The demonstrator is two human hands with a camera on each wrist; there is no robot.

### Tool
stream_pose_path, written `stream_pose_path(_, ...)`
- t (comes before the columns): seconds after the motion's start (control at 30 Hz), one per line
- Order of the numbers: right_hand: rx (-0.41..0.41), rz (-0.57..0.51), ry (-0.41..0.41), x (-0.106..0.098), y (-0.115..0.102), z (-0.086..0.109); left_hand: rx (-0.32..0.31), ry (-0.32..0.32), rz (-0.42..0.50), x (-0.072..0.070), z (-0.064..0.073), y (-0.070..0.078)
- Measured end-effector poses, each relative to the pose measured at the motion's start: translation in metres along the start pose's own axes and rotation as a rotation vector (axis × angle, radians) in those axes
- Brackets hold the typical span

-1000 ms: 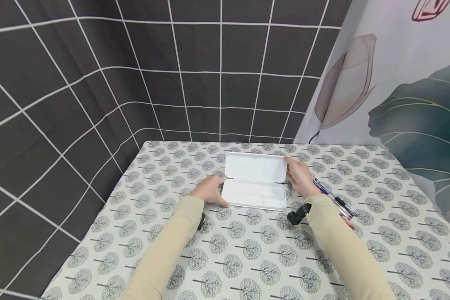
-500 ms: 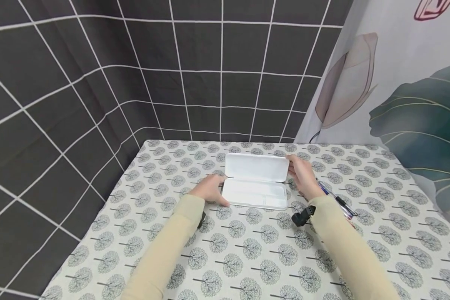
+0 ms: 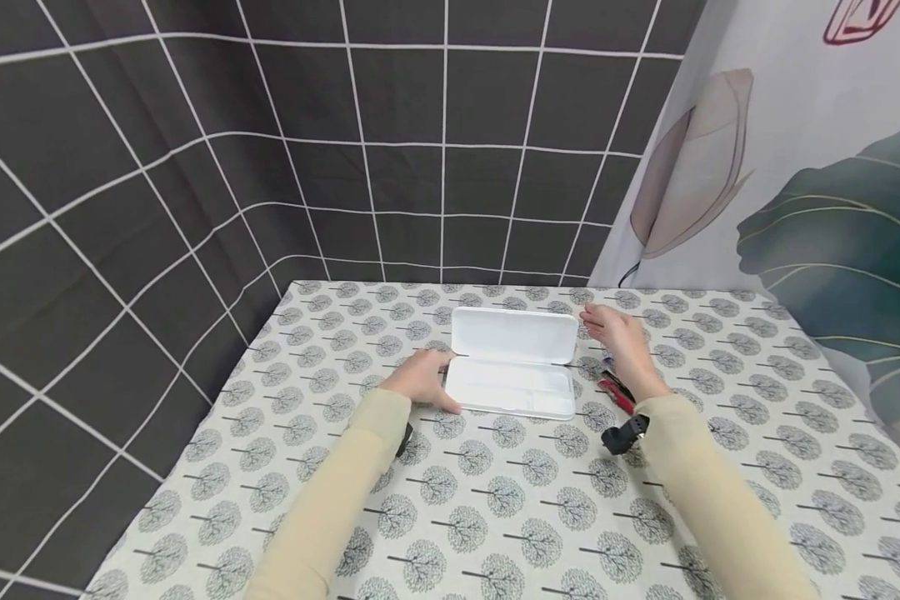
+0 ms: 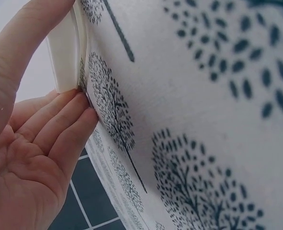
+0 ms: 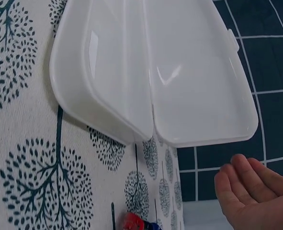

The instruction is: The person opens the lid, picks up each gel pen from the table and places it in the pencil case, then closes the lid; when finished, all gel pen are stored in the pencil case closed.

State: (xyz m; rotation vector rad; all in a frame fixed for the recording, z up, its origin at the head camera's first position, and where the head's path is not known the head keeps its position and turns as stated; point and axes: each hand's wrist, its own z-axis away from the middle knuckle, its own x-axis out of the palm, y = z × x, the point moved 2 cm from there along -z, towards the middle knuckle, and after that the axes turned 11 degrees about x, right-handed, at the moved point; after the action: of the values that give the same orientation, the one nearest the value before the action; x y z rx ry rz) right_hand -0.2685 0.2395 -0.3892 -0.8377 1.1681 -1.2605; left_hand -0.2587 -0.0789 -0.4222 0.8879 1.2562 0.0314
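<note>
A white plastic pencil case (image 3: 495, 387) lies on the table with its hinged lid (image 3: 513, 335) standing up, tilted back. Inside, a low divider shows toward the right end. My left hand (image 3: 420, 377) holds the left end of the case, thumb at the front corner and fingers at the back. In the left wrist view the case's white end (image 4: 64, 60) sits between thumb and fingers. My right hand (image 3: 621, 340) is just right of the lid, apart from it; the right wrist view shows its fingers (image 5: 244, 179) loosely bent and holding nothing.
Several pens (image 3: 617, 393), red and dark ones among them, lie right of the case, partly hidden under my right hand and wrist. A tree-print cloth (image 3: 465, 529) covers the table. A dark gridded curtain (image 3: 390, 167) hangs behind and at left, a leaf-print one (image 3: 817, 208) at right.
My right hand has let go of the lid's right edge and moved right, over the pens. The lid stays up by itself. My left hand has kept its place on the case.
</note>
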Motion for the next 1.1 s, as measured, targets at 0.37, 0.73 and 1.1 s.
stream_pose_path(0.37,-0.003,0.313,0.102,-0.02,0.014,0.011,0.013,-0.019,0.012,0.01,-0.001,-0.003)
stream_pose_path(0.73,0.044,0.366,0.113,-0.041,0.021,0.015,0.038,-0.003,0.037,0.005,-0.002,-0.003)
stream_pose_path(1.1,0.125,0.412,0.115,-0.059,0.03,0.016,0.009,-0.005,0.041,-0.002,0.003,0.001)
